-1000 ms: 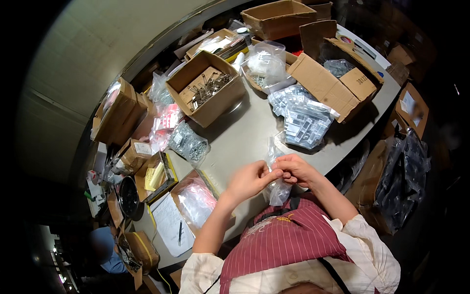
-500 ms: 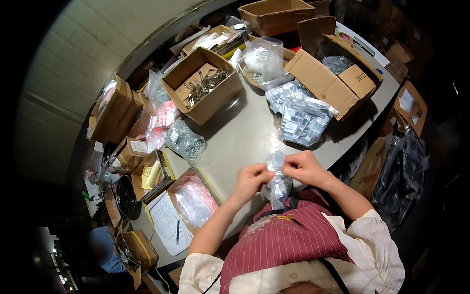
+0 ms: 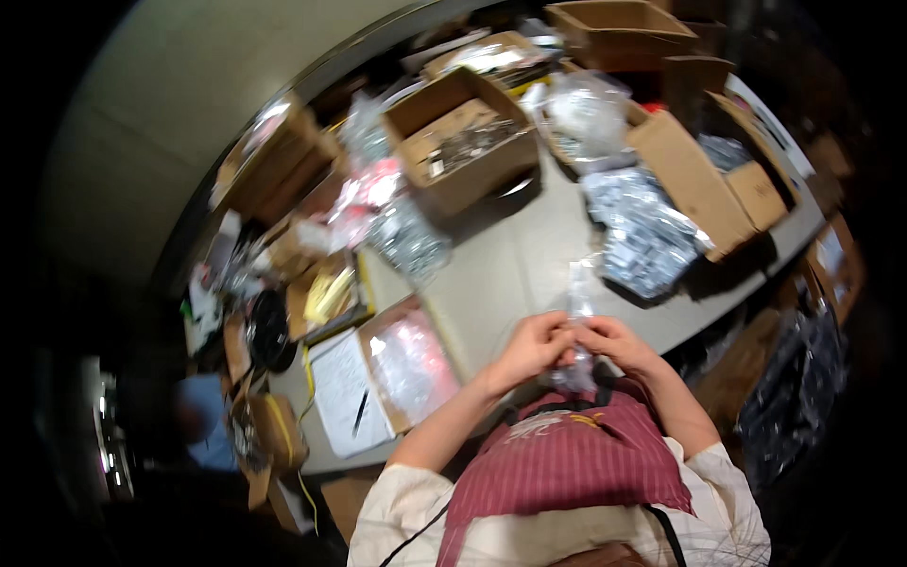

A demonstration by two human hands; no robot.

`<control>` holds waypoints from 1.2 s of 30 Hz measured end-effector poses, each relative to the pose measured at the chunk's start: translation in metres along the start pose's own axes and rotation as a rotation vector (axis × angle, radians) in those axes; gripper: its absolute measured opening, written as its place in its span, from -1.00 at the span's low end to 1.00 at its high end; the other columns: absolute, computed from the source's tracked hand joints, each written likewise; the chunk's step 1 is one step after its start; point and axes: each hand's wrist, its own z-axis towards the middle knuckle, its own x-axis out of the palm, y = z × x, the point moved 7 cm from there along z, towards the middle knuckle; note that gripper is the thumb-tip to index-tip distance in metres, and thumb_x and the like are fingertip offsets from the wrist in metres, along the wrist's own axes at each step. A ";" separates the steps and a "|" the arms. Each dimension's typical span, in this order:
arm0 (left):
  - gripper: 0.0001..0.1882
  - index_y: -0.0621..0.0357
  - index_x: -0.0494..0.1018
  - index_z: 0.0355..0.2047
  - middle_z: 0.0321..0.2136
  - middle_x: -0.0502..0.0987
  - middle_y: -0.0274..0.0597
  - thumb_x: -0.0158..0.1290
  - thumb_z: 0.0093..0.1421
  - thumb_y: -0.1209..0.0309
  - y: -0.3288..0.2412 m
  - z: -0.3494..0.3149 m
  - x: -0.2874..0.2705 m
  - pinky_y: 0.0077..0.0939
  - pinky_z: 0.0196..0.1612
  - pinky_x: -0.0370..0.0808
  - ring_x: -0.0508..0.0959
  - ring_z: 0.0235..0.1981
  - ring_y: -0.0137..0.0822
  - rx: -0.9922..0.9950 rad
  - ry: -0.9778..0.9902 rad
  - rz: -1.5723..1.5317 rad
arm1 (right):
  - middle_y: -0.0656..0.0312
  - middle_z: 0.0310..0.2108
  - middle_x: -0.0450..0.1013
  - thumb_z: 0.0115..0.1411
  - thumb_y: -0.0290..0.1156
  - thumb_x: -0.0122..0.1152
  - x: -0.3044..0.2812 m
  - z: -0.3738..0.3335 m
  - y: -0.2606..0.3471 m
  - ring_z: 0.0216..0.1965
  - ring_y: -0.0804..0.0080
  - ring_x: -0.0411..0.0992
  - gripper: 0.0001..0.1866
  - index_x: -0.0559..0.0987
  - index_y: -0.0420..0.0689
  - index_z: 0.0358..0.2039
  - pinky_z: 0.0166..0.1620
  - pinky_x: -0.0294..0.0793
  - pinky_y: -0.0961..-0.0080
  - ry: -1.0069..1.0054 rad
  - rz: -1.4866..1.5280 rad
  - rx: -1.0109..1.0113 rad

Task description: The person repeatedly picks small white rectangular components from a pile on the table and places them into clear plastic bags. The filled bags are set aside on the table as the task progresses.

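Observation:
Close in front of my apron, both hands grip a small clear plastic bag (image 3: 573,380). My left hand (image 3: 537,348) pinches it from the left, and my right hand (image 3: 612,344) closes on it from the right, the fingers of the two hands nearly touching. The bag's narrow upper end sticks out beyond my fingers over the table, while its lower part hangs toward the apron. What is inside cannot be made out through the blur. Beyond my right hand lie clear bags of grey parts (image 3: 642,231).
An open carton of metal parts (image 3: 463,142) stands mid-table, beside a bag of small hardware (image 3: 408,236). Left of my arm lie a shallow box of plastic bags (image 3: 411,364) and a written sheet with a pen (image 3: 351,392). A larger open carton (image 3: 694,180) stands at right.
My hands have come together on the bag, which is now gathered narrower with its upper end upright. The whole view has shifted, so the table's things appear farther right.

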 end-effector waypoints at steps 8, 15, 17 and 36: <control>-0.75 0.17 0.47 -0.59 -0.67 0.51 -0.15 0.12 0.11 0.26 -0.006 0.004 -0.012 -0.33 -0.52 0.42 0.53 -0.63 -0.25 0.045 -0.267 0.269 | 0.44 -0.73 0.29 0.16 -0.44 0.27 -0.018 -0.011 0.008 -0.81 0.71 0.10 -0.84 0.51 -0.19 -0.51 -0.73 0.00 0.65 -0.262 0.265 0.097; -0.71 0.16 0.51 -0.57 -0.61 0.53 0.06 0.03 0.06 0.18 -0.023 -0.011 -0.086 -0.03 -0.41 0.50 0.57 -0.52 0.12 0.117 -0.507 1.011 | 0.02 -0.70 0.28 -0.03 -0.40 0.23 -0.031 -0.004 0.103 -0.64 0.03 0.34 -0.74 0.37 -0.23 -0.69 -0.54 0.27 0.21 -0.538 -1.424 -0.605; -0.71 0.17 0.50 -0.59 -0.64 0.52 0.06 0.04 0.05 0.20 -0.033 -0.020 -0.099 -0.02 -0.43 0.49 0.57 -0.54 0.12 0.129 -0.425 1.035 | 0.04 -0.69 0.33 -0.07 -0.40 0.23 -0.035 -0.006 0.116 -0.64 0.06 0.36 -0.76 0.40 -0.23 -0.69 -0.55 0.28 0.23 -0.433 -1.537 -0.604; -0.34 0.28 0.25 0.15 -0.02 0.45 -0.03 -0.07 0.36 -0.08 0.135 -0.087 -0.023 -0.29 -0.21 0.57 0.52 -0.21 -0.23 -0.454 -0.470 -0.467 | 0.03 0.11 0.39 -0.04 -0.48 0.37 -0.118 -0.003 -0.018 0.06 0.26 0.44 -0.22 0.33 -0.20 0.24 0.09 0.44 0.42 -0.330 -0.856 -0.156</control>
